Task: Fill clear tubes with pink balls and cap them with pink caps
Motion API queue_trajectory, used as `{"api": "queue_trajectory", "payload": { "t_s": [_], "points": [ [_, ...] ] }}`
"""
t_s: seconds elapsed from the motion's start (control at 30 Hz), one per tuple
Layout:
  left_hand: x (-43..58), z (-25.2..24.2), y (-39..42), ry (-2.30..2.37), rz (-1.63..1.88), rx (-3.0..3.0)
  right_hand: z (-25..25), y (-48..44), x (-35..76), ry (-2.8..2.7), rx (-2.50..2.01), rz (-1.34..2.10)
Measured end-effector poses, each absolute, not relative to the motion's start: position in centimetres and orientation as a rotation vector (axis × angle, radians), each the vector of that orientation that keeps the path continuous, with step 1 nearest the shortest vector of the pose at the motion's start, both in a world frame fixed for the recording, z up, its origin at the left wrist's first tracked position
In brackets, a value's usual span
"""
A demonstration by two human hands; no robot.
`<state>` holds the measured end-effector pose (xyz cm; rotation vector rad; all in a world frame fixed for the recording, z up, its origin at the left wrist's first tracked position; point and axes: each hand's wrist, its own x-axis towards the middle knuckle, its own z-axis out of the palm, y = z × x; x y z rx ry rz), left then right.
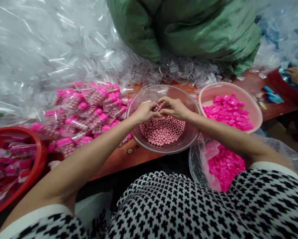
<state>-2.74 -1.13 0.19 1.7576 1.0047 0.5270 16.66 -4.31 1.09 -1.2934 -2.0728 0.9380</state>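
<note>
Spillage is looking like the main risk, mostly from an uneven hold

left hand (146,113) and right hand (175,108) are hovering over the clear bowl (190,134), tips nearly meeting. Fingers are bending inward around a few pink balls (162,132); can't tell if they're clamping on a clear container or just cupping balls, the hands are hiding it. Most of the balls are lying loose in the bowl, right below

My read on failure modes:

- Balls dropping: uneven finger pressure or a gap between the hands would be causing it. Inside the bowl it's costing little; past the rim they'd be rolling over the orange surface (124,159)
- Bowl tipping: left forearm (106,139) and right forearm (220,132) are crossing above the rim, contact unclear. Either one leaning down could be tilting it
- Heap sliding: filled containers with pink tops (89,114) are sitting in a loose pile just beside the bowl, left side. A bump from that arm could be sending some in
- Mixing: pale pink basin (256,114) of pink plastic pieces (227,111) is standing close on the right; an elbow catching its edge could be scattering them among the balls
- Far side: clear tubes (186,71) are lying near the rim, green bag (193,30) is resting behind; any sag could be pushing tubes over
</note>
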Motion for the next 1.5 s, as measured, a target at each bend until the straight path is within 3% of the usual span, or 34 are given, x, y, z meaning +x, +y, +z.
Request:
{"api": "queue_trajectory", "payload": {
  "t_s": [0.33, 0.5, 0.67, 0.87, 1.1, 1.27, 1.37, 1.5],
  "points": [
    [-4.3, 3.0, -3.1, 0.747, 0.427, 1.506, 3.6, -5.8, 18.0, -2.255, -0.793, 1.053],
    [-4.0, 2.7, -3.9, 0.700, 0.417, 1.557, 4.0, -6.9, 18.1, -2.227, -0.833, 1.127],
    [-3.7, 2.0, -4.1, 0.767, 0.520, 1.543, 2.5, -7.3, 18.3, -1.861, -0.934, 1.361],
    [-3.7, 1.5, -4.1, 0.836, 0.622, 1.559, 1.9, -8.5, 17.6, -1.710, -1.022, 1.264],
    [-4.0, 2.2, -4.6, 0.990, 0.753, 1.331, 4.5, -11.1, 22.9, -1.829, -1.444, 0.623],
    [-3.9, 2.3, -5.1, 0.930, 0.655, 1.239, 5.4, -9.7, 32.3, -1.853, -2.264, 0.169],
    [-4.0, 2.1, -5.0, 0.958, 0.684, 1.205, 4.6, -8.6, 35.5, -2.094, -2.527, 0.166],
    [-4.0, 2.3, -5.1, 0.975, 0.717, 1.227, 3.0, -7.5, 36.2, -2.293, -2.539, 0.315]
  ]
}}
